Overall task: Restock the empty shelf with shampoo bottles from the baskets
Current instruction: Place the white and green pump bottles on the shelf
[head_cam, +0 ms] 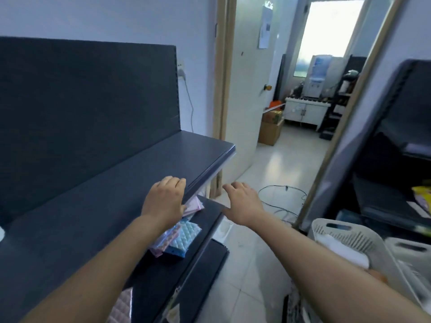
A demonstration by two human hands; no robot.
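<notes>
My left hand [164, 201] rests curled on the flat dark shelf [98, 201] edge, gripping nothing; my right hand [242, 202] hovers beside it, fingers spread, above quilted packs [184, 238].

Pale bluish walls [105, 17] close in this narrow room, and a pale tiled floor [251, 276] runs through an open wood-framed doorway [220, 89] into a second room. In there a bright window [331, 31] pours in daylight above a water dispenser [318, 73], a low white cabinet [305, 110] and a cardboard box [270, 131]. A white door [249, 89] stands open with a paper sheet [265, 26] on it, and a thin black cable [282, 194] loops across the tiles.
</notes>
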